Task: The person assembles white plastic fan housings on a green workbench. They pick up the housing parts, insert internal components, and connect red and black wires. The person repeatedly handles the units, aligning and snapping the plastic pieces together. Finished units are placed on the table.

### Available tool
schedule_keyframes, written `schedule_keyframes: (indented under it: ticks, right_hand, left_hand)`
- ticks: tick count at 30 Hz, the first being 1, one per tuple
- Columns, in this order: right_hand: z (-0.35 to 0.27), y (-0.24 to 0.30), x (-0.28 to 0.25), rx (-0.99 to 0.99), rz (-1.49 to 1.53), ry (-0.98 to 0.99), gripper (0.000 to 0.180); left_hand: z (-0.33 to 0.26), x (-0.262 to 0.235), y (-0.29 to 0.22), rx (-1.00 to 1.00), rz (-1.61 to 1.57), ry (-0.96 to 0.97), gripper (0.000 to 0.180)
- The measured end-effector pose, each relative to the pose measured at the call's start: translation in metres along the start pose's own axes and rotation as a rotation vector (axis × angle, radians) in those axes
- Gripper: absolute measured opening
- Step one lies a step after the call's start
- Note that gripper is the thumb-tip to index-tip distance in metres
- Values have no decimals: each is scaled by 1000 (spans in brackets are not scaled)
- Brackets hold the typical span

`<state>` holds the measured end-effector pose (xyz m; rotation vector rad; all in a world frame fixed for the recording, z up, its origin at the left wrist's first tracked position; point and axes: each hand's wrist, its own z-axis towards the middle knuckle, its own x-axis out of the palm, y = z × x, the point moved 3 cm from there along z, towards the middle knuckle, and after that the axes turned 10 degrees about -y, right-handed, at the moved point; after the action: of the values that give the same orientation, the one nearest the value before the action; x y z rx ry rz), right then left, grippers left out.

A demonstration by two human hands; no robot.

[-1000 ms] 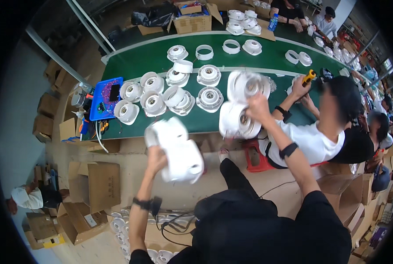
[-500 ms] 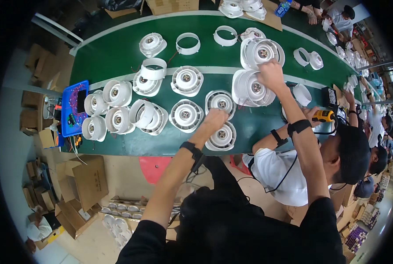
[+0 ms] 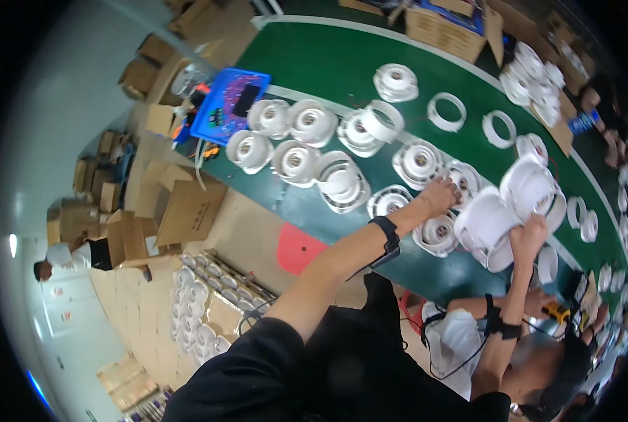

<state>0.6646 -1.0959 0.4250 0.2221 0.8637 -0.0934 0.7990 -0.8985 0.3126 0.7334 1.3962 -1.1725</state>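
My left hand (image 3: 439,198) is closed, its fingertips on the rim of a white round motor housing (image 3: 464,181). Another such housing (image 3: 437,233) lies just below that hand, and one more (image 3: 419,162) sits to its upper left. Farther right, my right hand (image 3: 528,238) has its fingers bent at the edge of a large white ring-shaped housing (image 3: 484,226). A second large housing (image 3: 528,184) leans against it, tilted, near the same fingers. Whether the right hand grips both is hidden. Both wrists wear black bands.
Several more white housings (image 3: 296,162) stand at the left of the green table (image 3: 314,53), beside a blue tray (image 3: 200,126). Loose white rings (image 3: 446,112) lie beyond. A co-worker with a yellow tool (image 3: 557,311) sits close on the right. A red stool (image 3: 298,247) stands below the edge.
The view has swung, so the table now slants down to the right. The two large housings are now tilted at my right hand. My left hand stays at the smaller housings.
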Motion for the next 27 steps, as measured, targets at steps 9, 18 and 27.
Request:
schedule_keyframes:
  ticks: [9, 18, 27]
  right_hand:
    - [10, 118, -16, 68, 288, 69, 26]
    - [125, 397, 38, -193, 536, 260, 35]
    - [210, 692, 255, -278, 423, 296, 15]
  left_hand:
    - [-166, -155, 121, -262, -717, 162, 38]
    - [-578, -165, 415, -1271, -769, -707, 20]
    - [-621, -89, 519, -1428, -812, -767, 11]
